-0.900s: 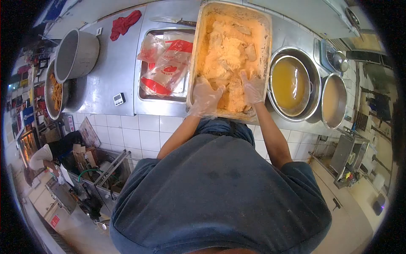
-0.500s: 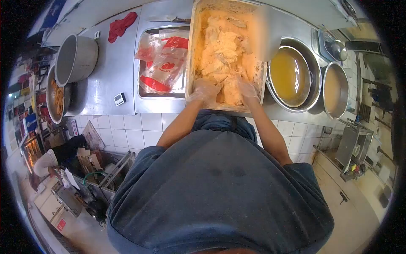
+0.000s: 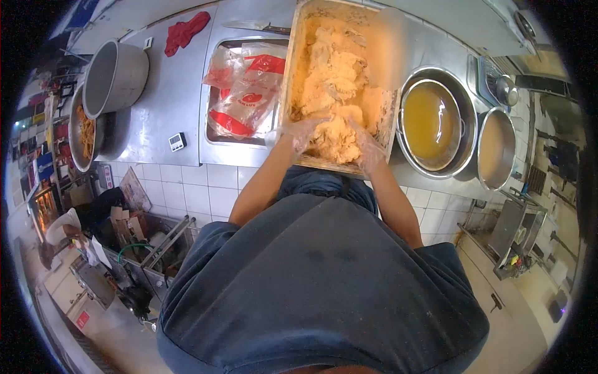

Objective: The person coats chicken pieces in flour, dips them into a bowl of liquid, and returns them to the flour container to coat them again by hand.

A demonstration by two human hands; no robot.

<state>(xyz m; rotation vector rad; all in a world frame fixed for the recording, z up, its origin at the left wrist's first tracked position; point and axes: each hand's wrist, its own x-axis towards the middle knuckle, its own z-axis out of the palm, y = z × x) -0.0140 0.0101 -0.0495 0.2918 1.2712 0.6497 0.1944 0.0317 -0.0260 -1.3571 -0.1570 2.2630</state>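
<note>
Clear-gloved left hand (image 3: 300,134) and right hand (image 3: 372,154), the hands half-curled, clasp a mound of orange-coated pieces (image 3: 336,140) at the near end of a deep tray (image 3: 395,118), flanked on the bench (image 3: 168,93) by yellow liquid (image 3: 427,124) in nested bowls (image 3: 468,124) and a bagged pan (image 3: 240,144), with a knife (image 3: 268,27) beyond.

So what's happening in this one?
A person stands at a metal counter, working with both gloved hands in a deep tray of orange-coated pieces. The left hand and right hand are at either side of a coated clump at the tray's near end. To the left, a printed plastic bag lies in a steel tray; to the right is yellow liquid in a metal bowl.
</note>
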